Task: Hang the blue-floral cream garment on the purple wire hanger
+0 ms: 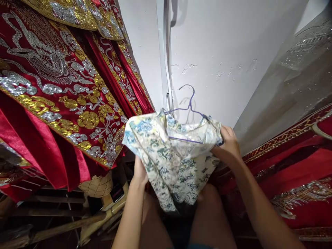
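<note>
A cream blouse (178,166) with a blue and green floral print hangs over my lap on a thin purple wire hanger (191,107). The hanger's hook points up toward the white wall, and its lower bar shows across the open neckline. My right hand (229,141) grips the blouse at the right shoulder, close to the hanger's end. At the left side, under the sleeve, my left hand (140,170) holds the cloth; its fingers are mostly hidden behind the fabric.
Red satin garments (85,103) with gold and silver embroidery hang at the left. More red embroidered cloth (306,193) lies at the right, below clear plastic sheeting (293,86). A white wall (220,45) stands ahead, with a strap (166,52) hanging down. Bamboo furniture (101,218) is at lower left.
</note>
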`<state>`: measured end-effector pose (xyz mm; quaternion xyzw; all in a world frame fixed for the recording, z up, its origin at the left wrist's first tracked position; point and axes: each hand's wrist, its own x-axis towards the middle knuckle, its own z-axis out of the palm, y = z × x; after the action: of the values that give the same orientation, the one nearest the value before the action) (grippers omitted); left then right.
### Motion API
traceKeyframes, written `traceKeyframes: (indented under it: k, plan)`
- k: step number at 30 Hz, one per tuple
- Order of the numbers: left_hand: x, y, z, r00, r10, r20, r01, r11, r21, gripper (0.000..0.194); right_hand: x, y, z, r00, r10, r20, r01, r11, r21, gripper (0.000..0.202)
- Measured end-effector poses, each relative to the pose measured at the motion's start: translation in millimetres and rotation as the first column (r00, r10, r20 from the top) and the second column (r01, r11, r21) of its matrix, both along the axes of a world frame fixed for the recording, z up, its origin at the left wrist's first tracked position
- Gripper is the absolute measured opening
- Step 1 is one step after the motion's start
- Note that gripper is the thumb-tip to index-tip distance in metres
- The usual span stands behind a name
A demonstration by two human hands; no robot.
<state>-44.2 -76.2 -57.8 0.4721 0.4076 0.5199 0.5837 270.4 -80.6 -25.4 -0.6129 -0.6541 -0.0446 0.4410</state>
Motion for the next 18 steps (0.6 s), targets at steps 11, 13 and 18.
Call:
traceKeyframes:
  k: [11,13,18]
  plan:
    - [19,-47,-69.5,0.927,0.308,0.212,-0.246,0.930,-0.275,0.067,-49,-20,-26.7,0.906,0.411,-0.095,-0.403,0.910,0.097,0.054]
    - [22,-52,-75.2,0.929,0.304,0.213,-0.226,0.919,-0.324,0.065,-64,-42,-62.4,0.833,0.462,-0.304,-0.463,0.883,0.075,0.043]
    - [25,-58,-73.1,0.937,0.258,0.236,-0.152,0.909,-0.389,0.067,-120,-76,-120.3,0.619,0.182,-0.764,-0.499,0.842,-0.204,0.023]
